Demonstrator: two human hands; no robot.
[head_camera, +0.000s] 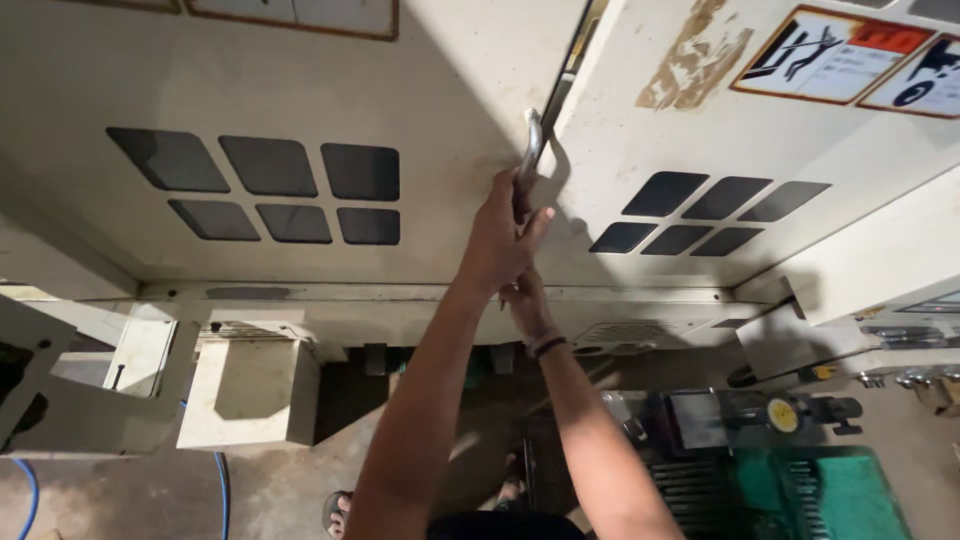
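A curved metal handle is fixed at the edge of a cream machine door, beside the dark gap to the second door. My left hand is closed around the handle's lower part, arm stretched up from the bottom centre. Just below it, my right hand, with a dark band at the wrist, is partly hidden by the left; it seems to grip the same handle's low end.
Both doors carry grids of dark window panes. Warning stickers sit at the top right. Below are a cream box, a blue hose, my sandalled foot and a green machine with a yellow dial.
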